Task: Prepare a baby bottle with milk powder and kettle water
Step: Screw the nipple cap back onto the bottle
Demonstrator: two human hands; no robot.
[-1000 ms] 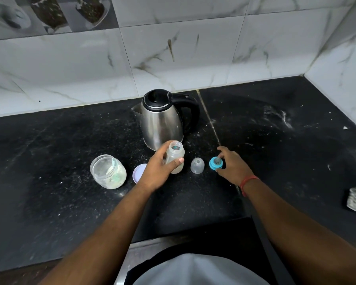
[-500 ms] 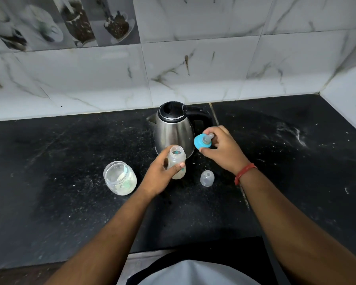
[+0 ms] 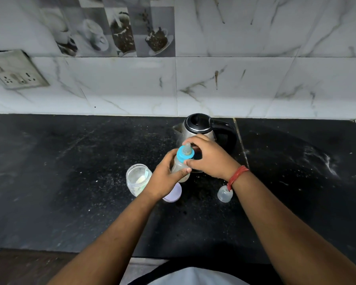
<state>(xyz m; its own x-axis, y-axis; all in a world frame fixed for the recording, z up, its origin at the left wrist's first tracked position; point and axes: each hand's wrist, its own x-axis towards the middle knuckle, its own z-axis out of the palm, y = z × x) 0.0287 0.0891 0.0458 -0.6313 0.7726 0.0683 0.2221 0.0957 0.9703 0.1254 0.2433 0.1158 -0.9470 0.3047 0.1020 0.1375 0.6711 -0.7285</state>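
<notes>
My left hand (image 3: pixel 163 178) grips the body of a small clear baby bottle (image 3: pixel 179 167) holding cloudy liquid, lifted a little above the black counter (image 3: pixel 70 171). My right hand (image 3: pixel 211 159) holds the blue teat ring (image 3: pixel 185 155) on the bottle's neck, fingers curled round its rim. The steel kettle (image 3: pixel 199 128) with a black lid and handle stands right behind the hands. An open glass jar (image 3: pixel 137 178) with some milk powder in it sits left of my left hand.
The jar's pale lid (image 3: pixel 174 194) lies flat under my left wrist. A clear dome cap (image 3: pixel 225 193) stands on the counter below my right wrist. A marble-tiled wall runs behind, with a socket plate (image 3: pixel 17 72) at upper left.
My right hand picked the blue teat ring off the counter, carried it over and set it on the bottle's neck. My left hand kept hold of the bottle.
</notes>
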